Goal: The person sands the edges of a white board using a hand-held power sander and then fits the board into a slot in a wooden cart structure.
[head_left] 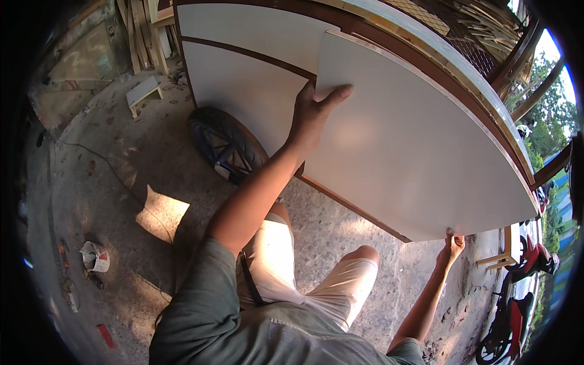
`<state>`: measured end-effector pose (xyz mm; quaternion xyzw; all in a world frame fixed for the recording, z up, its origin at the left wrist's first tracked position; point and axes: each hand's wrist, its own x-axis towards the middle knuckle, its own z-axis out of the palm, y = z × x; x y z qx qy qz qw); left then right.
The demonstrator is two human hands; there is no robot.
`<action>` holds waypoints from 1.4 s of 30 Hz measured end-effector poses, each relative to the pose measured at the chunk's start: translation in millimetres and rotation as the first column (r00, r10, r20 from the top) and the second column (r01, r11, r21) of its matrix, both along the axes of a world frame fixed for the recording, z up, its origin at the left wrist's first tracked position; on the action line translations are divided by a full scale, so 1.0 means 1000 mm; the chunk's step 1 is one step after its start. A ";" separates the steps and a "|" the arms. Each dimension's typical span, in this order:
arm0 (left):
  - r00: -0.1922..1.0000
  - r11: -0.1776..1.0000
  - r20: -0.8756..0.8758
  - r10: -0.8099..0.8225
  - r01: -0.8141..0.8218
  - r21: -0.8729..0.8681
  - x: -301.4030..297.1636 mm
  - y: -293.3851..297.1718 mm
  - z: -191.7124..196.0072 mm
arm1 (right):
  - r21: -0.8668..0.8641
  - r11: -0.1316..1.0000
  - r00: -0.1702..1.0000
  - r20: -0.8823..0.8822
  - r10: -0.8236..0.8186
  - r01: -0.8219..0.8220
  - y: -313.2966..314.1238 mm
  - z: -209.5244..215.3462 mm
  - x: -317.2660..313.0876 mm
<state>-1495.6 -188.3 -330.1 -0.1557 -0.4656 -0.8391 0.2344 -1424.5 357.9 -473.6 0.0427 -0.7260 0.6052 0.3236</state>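
A large white panel (pixel 401 140) leans up against the side of a brown-framed cart (pixel 243 52). My left hand (pixel 316 112) grips the panel's left edge, thumb on its white face and fingers out of sight behind it. Down at the lower right edge, my right hand (pixel 453 244) holds the panel with the thumb in front; its other fingers are partly hidden. Left of the panel, pale boards framed by brown strips show on the cart. Below them stands a black-tyred wheel (pixel 228 146) with a blue rim, partly covered by my left forearm.
A small wooden stool (pixel 145 94) stands at the far left. A paint-stained bucket (pixel 95 257) and a red piece (pixel 106 336) lie on the dusty floor, crossed by a thin cable. Wood planks (pixel 143 36) lean behind. Another stool (pixel 506 249) and a motorcycle (pixel 514 310) stand at right.
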 end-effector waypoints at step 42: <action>0.889 0.511 -0.008 0.457 -0.270 -0.816 -0.023 0.011 -0.024 | 0.838 0.545 0.827 0.316 -0.465 -0.014 0.011 0.041 -0.015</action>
